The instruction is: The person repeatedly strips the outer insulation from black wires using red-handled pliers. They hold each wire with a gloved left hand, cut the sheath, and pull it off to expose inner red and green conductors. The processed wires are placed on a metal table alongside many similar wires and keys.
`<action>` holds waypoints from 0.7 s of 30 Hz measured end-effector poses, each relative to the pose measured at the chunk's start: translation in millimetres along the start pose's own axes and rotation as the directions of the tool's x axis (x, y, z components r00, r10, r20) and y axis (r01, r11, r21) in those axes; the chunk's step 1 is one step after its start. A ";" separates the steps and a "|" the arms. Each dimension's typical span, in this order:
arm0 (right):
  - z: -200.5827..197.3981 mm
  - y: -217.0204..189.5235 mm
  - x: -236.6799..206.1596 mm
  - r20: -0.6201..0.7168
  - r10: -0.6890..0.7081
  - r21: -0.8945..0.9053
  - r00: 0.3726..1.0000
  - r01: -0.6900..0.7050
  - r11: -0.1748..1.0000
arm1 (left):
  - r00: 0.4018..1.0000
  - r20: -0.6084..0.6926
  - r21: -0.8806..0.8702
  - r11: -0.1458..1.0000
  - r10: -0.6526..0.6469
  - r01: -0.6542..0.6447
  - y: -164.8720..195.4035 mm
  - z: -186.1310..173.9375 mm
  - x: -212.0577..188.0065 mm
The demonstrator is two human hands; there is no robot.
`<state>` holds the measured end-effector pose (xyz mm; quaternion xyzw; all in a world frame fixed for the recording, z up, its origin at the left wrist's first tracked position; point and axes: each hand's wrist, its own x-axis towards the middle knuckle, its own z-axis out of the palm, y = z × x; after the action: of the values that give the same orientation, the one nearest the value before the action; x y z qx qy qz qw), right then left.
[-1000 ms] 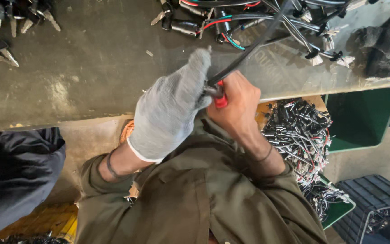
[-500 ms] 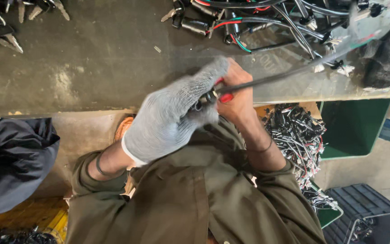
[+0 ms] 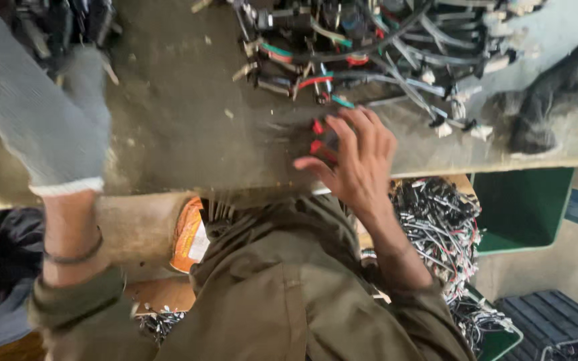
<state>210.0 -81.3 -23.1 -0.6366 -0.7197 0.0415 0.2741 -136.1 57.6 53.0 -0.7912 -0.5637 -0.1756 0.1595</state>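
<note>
bare right hand (image 3: 359, 157) over red-handled tool (image 3: 318, 137)

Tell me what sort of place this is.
Probably a workshop for sorting or stripping scrap wiring. A worn, stained workbench carries a tangle of wire harnesses with connectors, a green bin below holds more cut wires, and the left hand wears a work glove.

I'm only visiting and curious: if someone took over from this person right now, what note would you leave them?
Left hand: in a grey knit glove, raised over the worn grey workbench, holding nothing visible.
Right hand: bare, fingers spread, over a small red-handled tool lying on the bench.
Tangled pile of black and coloured wire harnesses: at the bench's far edge.
Green bin of more wiring: below, right.
Done or left: cannot tell.
</note>
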 end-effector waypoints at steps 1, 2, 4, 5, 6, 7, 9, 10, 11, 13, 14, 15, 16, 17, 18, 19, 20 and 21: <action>-4.2 5.7 -4.9 0.026 0.019 -0.028 0.999 -0.018 0.999 | 0.993 0.040 0.218 0.969 0.112 -0.118 3.8 6.4 -8.6; -8.4 12.2 -8.7 0.059 0.043 -0.055 0.997 -0.040 0.998 | 0.972 0.079 0.419 0.877 0.222 -0.235 8.0 11.3 -16.4; -16.6 27.3 -15.1 0.113 0.046 -0.063 0.992 -0.039 0.997 | 0.869 0.300 0.002 0.911 0.393 -0.412 22.0 16.7 -30.8; -20.1 35.5 -17.8 0.132 0.024 -0.046 0.991 -0.018 0.999 | 0.799 0.282 -0.506 0.790 0.531 -0.347 30.2 20.2 -36.5; -22.4 43.9 -19.1 0.149 0.002 -0.029 0.989 0.003 1.000 | 0.139 0.886 -0.324 0.804 0.443 -0.498 34.9 20.2 -41.6; -25.2 53.0 -20.3 0.171 -0.026 -0.070 0.985 0.038 0.997 | 0.395 0.602 -0.502 0.714 0.694 -0.489 37.7 20.5 -46.0; -28.1 67.3 -22.5 0.233 -0.069 -0.135 0.970 0.102 0.986 | 0.550 0.224 -0.621 0.552 0.805 -0.556 37.4 22.0 -53.9; -28.0 72.4 -23.1 0.247 -0.063 -0.120 0.967 0.095 0.988 | 0.512 0.241 -0.607 0.540 0.824 -0.583 34.9 23.9 -58.2; -27.3 76.2 -24.2 0.256 -0.055 -0.111 0.965 0.086 0.990 | 0.473 0.254 -0.592 0.522 0.844 -0.614 33.1 27.7 -62.5; -25.0 79.2 -27.2 0.235 -0.055 -0.117 0.970 0.085 0.990 | 0.476 0.243 -0.520 0.528 0.845 -0.672 30.8 35.2 -73.5; -23.3 79.1 -28.7 0.218 -0.066 -0.125 0.974 0.095 0.988 | 0.479 0.241 -0.485 0.533 0.844 -0.694 30.7 37.8 -79.4; -22.6 77.8 -32.0 0.201 -0.071 -0.132 0.977 0.099 0.986 | 0.487 0.254 -0.491 0.545 0.836 -0.679 31.0 39.4 -85.0; -22.0 75.8 -35.5 0.209 -0.071 -0.123 0.975 0.099 0.987 | 0.489 0.264 -0.501 0.552 0.831 -0.667 32.9 39.6 -90.8; -22.2 74.4 -39.4 0.215 -0.067 -0.117 0.974 0.094 0.989 | 0.487 0.271 -0.512 0.553 0.830 -0.657 33.4 38.3 -94.7; -21.3 73.2 -40.7 0.215 -0.061 -0.116 0.975 0.088 0.989 | 0.498 0.261 -0.538 0.553 0.827 -0.636 29.8 36.7 -93.6; -20.7 71.2 -43.7 0.213 -0.060 -0.117 0.975 0.087 0.989 | 0.507 0.252 -0.568 0.550 0.824 -0.612 29.1 32.3 -93.0; -21.6 68.9 -48.9 0.217 -0.058 -0.117 0.974 0.085 0.989 | 0.516 0.246 -0.602 0.547 0.820 -0.582 30.1 26.1 -93.2; -22.6 67.5 -54.0 0.220 -0.057 -0.120 0.974 0.085 0.989 | 0.528 0.239 -0.574 0.557 0.815 -0.600 32.8 20.4 -92.8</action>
<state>282.6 -126.0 -50.0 -0.6184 -0.7687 0.0544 0.1540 -131.1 -21.0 -9.4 -0.9835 -0.1486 -0.0079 -0.1030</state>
